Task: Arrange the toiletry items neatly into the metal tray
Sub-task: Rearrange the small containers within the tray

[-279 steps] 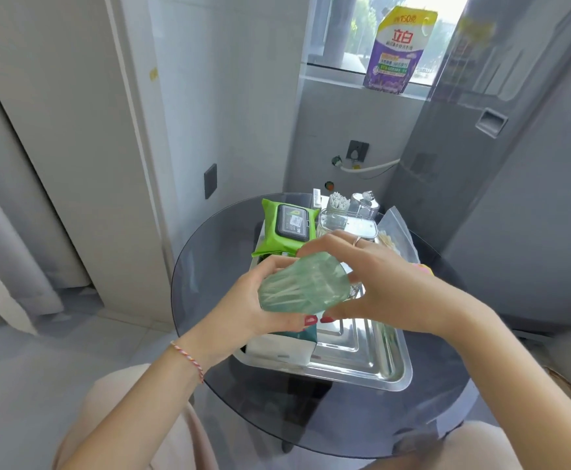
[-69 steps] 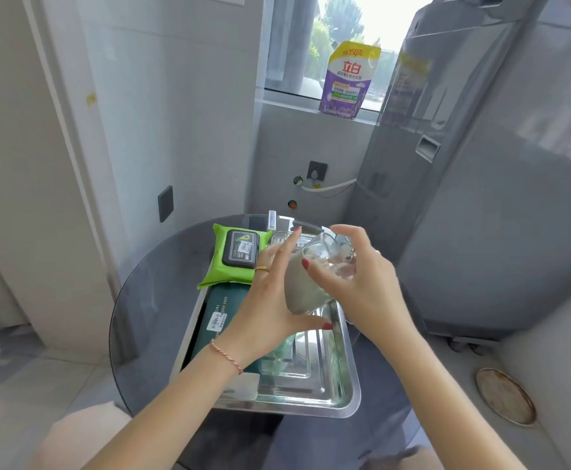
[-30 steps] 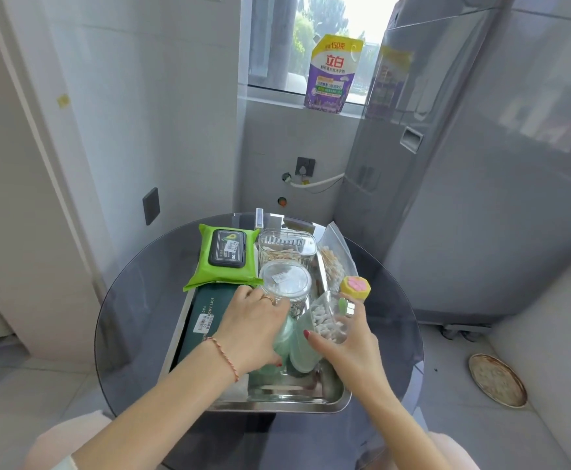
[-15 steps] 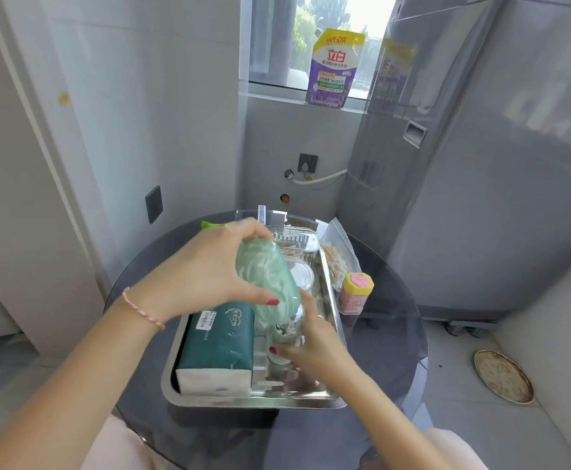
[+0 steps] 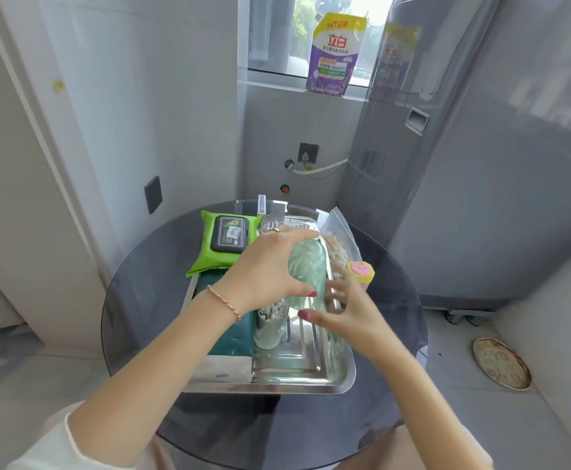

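Note:
The metal tray sits on a round dark glass table. My left hand grips a pale green translucent container and holds it tilted above the tray's middle. Just to its right my right hand hovers over the tray with spread fingers, holding nothing. A dark green tissue pack lies along the tray's left side. Beside it stands a small clear jar of cotton swabs. A green wet-wipes pack rests at the tray's far left end, and a clear lidded box shows behind my left hand.
A yellow bottle with a pink cap and a clear plastic bag lie on the table right of the tray. A grey appliance stands at the right, a purple detergent pouch on the windowsill, a round drain cover on the floor.
My left hand has carried the green container right and slightly back over the tray. My right hand has let go of the swab jar, which now stands in the tray, and has risen.

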